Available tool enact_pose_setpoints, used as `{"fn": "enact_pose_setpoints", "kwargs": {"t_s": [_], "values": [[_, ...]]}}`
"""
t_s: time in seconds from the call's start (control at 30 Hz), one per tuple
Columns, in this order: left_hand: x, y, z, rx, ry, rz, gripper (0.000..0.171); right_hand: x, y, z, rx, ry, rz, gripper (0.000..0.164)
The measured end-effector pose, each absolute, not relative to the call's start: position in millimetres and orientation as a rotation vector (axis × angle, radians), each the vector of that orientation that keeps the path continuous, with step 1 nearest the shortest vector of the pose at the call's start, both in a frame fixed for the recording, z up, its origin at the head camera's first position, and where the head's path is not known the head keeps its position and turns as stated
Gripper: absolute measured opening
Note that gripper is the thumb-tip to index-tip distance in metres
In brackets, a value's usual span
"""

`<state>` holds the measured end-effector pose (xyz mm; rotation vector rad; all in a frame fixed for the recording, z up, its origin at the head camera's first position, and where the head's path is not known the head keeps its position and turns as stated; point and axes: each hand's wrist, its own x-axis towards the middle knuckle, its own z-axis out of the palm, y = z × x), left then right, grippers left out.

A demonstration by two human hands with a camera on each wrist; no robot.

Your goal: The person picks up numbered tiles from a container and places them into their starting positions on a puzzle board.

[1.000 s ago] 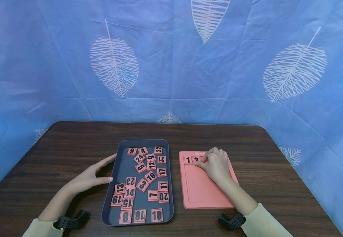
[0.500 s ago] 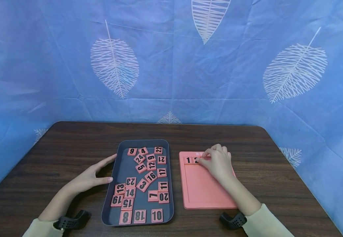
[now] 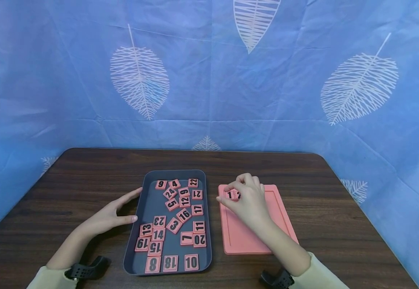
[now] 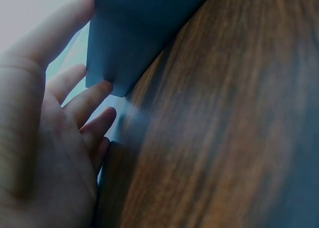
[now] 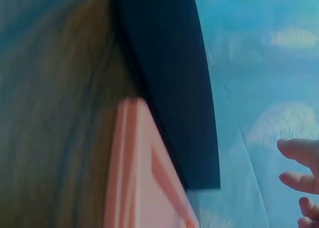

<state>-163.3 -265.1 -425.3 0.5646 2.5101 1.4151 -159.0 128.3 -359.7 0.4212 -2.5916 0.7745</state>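
My left hand lies at the left side of a dark grey tray, thumb and fingertips right at its rim. In the left wrist view the straight fingers reach to the tray wall. Over the upper left of a pink number board hovers my right hand, thumb and index finger spread apart with nothing seen between them. Tile 1 sits in the board's top left corner, with tile 2 beside it, partly hidden by the hand. Right fingers show at the right wrist view's edge.
Several loose pink number tiles lie in the tray, including tile 3, tile 4 and tile 10, turned various ways. Tray and board stand side by side on a dark wooden table. Behind hangs a blue leaf-patterned cloth.
My right hand has left tile 2 and moved left across the board toward the tray, thumb and index finger parting. Tile 2 stays on the board. The left hand has not moved.
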Motion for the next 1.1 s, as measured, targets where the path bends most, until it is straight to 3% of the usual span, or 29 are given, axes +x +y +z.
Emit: {"fn": "enact_pose_setpoints", "kwargs": {"t_s": [0.57, 1.1], "values": [[-164.1, -265.2, -428.7, 0.583, 2.511, 1.421, 0.076, -134.1, 67.0, -373.9, 0.723, -2.638, 0.785, 0.032], [-162.1, -264.2, -427.5, 0.561, 2.517, 1.418, 0.076, -137.0, 36.9, -386.5, 0.838, -2.765, 0.579, 0.031]]}}
